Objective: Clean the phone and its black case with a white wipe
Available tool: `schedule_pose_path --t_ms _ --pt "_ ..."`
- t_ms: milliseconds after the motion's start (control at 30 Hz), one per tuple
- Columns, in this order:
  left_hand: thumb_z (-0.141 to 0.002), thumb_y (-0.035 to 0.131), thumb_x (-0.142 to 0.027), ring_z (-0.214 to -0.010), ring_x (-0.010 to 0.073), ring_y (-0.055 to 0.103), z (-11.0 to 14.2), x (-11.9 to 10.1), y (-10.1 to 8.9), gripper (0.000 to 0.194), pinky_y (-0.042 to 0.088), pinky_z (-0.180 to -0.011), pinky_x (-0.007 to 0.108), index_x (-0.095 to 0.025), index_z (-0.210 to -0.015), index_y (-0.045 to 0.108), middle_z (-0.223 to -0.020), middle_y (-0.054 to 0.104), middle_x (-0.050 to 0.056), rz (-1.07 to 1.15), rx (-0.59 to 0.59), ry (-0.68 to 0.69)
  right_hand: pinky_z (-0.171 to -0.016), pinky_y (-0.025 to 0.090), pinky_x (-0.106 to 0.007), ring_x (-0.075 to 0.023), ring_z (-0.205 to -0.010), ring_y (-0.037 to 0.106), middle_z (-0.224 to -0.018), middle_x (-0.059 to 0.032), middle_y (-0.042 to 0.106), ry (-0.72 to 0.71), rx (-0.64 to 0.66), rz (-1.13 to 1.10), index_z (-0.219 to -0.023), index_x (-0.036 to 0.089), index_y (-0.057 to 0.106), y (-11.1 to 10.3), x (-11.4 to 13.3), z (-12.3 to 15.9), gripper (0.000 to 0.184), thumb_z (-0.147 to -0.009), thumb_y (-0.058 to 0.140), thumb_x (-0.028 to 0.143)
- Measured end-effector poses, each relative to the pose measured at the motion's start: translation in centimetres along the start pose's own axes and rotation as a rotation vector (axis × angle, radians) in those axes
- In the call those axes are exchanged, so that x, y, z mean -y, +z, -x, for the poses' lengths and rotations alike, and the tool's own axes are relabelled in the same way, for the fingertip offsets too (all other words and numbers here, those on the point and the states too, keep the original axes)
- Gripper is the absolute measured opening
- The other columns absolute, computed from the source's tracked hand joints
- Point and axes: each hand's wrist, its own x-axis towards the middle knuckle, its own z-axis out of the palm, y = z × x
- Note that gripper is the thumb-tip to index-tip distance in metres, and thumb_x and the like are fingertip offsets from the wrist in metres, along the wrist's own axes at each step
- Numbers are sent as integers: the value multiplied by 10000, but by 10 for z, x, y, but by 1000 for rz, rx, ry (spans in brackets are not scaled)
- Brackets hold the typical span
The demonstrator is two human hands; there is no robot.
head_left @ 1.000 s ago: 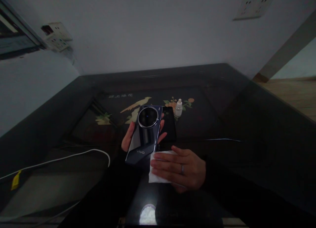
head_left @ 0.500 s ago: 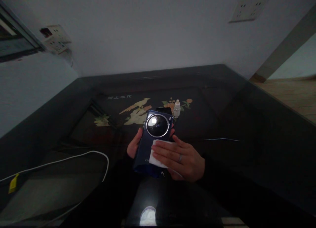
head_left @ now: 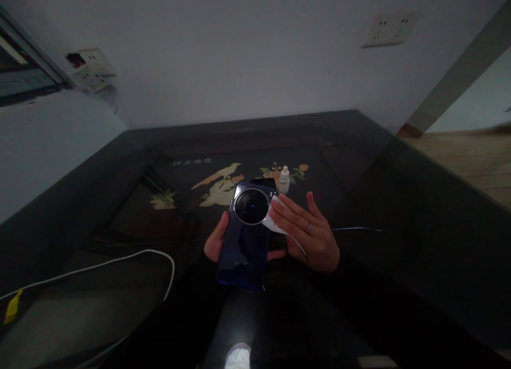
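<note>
A dark blue smartphone [head_left: 243, 254] with a large round camera ring is held back side up over the table. My left hand [head_left: 216, 238] grips it from beneath, thumb along the left edge and a fingertip showing past the right edge. Under the fingers of my right hand [head_left: 307, 230] is a white cloth or wipe [head_left: 273, 224], pressed against the phone's upper right edge beside the camera ring. A ring sits on one finger of that hand. Just beyond the phone's top stands a small clear dropper bottle [head_left: 284, 181] with a pale cap.
Behind the phone lies a black object [head_left: 263, 183], partly hidden. A white cable [head_left: 120, 258] with a yellow tag [head_left: 13, 308] curves over the left side of the dark glossy table [head_left: 247, 125]. Wall sockets [head_left: 389, 29] are on the wall behind.
My right hand has moved the white cloth up and right, from the phone's lower back to its upper right edge by the camera ring. My left hand still holds the phone.
</note>
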Motion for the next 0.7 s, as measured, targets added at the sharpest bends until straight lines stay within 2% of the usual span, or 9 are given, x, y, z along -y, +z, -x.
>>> schedule_pose_path --t_ms 167,367,467,567,700 --pt "-837 339 -538 -1364 296 -19 -3 0 0 594 270 -976 633 -157 -1277 456 -1335 468 62 38 206 -49 -1079 172 -538 -226 -1285 343 -1314 -100 481 106 5 -55 -1296 132 414 0 -1 -2 467 -833 377 84" --pt "-871 283 -516 -1361 302 45 -4 7 -4 556 256 -975 641 -179 -1277 458 -1320 486 64 33 231 -167 -1065 207 -547 -216 -1309 299 -1334 -92 462 221 27 -145 -1299 147 414 0 -5 -4 425 -885 321 125" --pt "-879 267 -497 -1361 304 56 -2 8 -3 555 239 -985 639 -164 -1279 458 -1346 453 78 33 223 -136 -1067 210 -542 -212 -1312 295 -1340 -93 454 232 46 -165 -1301 143 411 1 -4 -3 425 -887 318 125" --pt "-884 243 -498 -1369 266 40 -1 3 -2 571 189 -1023 625 -148 -1295 433 -1341 460 84 42 201 -110 -1070 227 -521 -213 -1310 299 -1349 -107 439 219 34 -161 -1294 122 423 3 -2 0 433 -870 335 107" --pt "-868 233 -541 -1367 236 -68 -1 -4 -3 620 126 -1035 641 -136 -1298 420 -1331 475 67 74 216 -97 -1060 262 -514 -214 -1289 339 -1330 -95 464 204 2 -170 -1292 150 433 4 1 2 453 -850 352 93"
